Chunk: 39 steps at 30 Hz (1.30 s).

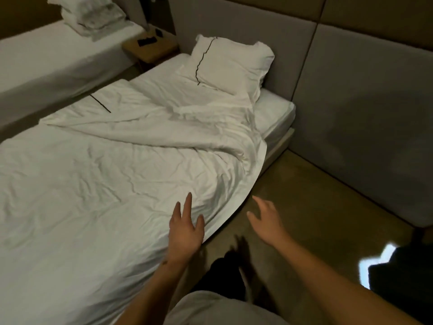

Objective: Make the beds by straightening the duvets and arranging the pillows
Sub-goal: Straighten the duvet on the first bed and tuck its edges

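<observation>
Left hand (pixel 185 227): fingers straight and spread, palm down, at the near right edge of the duvet (pixel 121 165); whether the palm presses the fabric or hovers just over it cannot be told. Holds nothing.

Right hand (pixel 266 218): fingers loosely spread and relaxed, holding nothing, in the air over the floor (pixel 316 207) just right of the duvet's hanging edge. Apart from the left hand, with the draped edge between them.

Duvet: white, heavily creased, covering most of the near bed (pixel 276 113). Far end bunched and folded back in a rumpled ridge running left to right, with a thin dark stripe showing at its far left. Right side spills over the mattress edge toward the floor.

Pillow (pixel 232 64): white, dark piping line down its left part, propped at the head of the near bed against the padded grey headboard (pixel 246 22). Its lower edge touches the bunched duvet. Bare fitted sheet shows at the far right corner of the mattress.

Nightstand (pixel 150 49): small, tan-topped, between the two beds at the far side, with small dark objects on it, too dim to identify.

Second bed (pixel 46 62): far left, white surface, with a pile of white pillows (pixel 91 15) stacked at its head.

Grey padded wall panels (pixel 363 102) run along the right.
</observation>
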{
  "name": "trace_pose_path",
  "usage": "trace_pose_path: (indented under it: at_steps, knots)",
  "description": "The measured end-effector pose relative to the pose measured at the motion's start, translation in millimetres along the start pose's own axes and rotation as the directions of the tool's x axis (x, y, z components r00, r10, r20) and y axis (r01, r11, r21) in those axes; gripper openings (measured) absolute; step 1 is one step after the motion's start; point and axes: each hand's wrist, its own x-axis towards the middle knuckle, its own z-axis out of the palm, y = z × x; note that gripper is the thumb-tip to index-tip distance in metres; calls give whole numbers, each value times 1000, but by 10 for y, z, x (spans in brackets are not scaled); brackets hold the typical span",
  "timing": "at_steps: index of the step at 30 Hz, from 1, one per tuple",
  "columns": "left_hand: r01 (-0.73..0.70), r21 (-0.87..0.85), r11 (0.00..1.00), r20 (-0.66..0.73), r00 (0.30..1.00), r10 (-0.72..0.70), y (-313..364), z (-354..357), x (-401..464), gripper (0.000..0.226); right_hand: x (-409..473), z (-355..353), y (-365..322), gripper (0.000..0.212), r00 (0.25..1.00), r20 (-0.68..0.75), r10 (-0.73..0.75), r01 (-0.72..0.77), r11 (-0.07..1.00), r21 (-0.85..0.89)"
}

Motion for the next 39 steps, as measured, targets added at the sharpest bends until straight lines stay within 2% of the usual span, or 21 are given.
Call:
trace_pose_path:
  at_steps: [6,9,14,17,19,23,27,29,31,35,37,39]
  knots:
    - [89,42,995,-27,996,-88,303,322,1133,71,1184,-279,-209,55,998,53,-26,29,998,-57]
    - [131,38,991,14,991,-131,467,413,1592,76,1730,-463,-303,56,997,74,18,-10,995,-103]
    - [126,100,987,88,987,-135,739,528,2374,77,2858,-836,-553,64,996,87,-20,37,980,-196]
    - [182,87,979,65,980,-188,925,647,2803,76,3452,-977,-731,56,995,94,-45,63,976,-206]
    - [203,81,976,53,977,-208,1084,760,3159,75,3938,-1085,-831,56,989,143,-45,80,964,-252]
    - [268,70,961,18,963,-269,1421,1015,3875,74,5041,-1314,-834,69,966,257,-24,111,937,-331]
    - [397,35,917,-18,918,-397,1682,1334,4589,73,6089,-1418,-866,55,930,367,-25,169,916,-365]
    - [464,26,886,-24,886,-463,1710,1582,4994,73,6612,-1390,-887,60,913,406,-46,219,894,-390]
    - [495,29,869,-47,869,-493,1672,1892,5368,75,7085,-1277,-837,68,892,443,-88,300,849,-436]
    - [517,91,851,-67,856,-513,1601,2437,6002,76,7919,-959,-726,79,807,548,-218,544,636,-548]
    - [533,107,839,-59,846,-530,1572,2625,6182,76,8355,-864,-685,79,805,523,-280,580,555,-596]
    - [573,140,808,-17,817,-576,1482,2803,6279,76,8857,-834,-672,79,836,447,-320,549,524,-651]
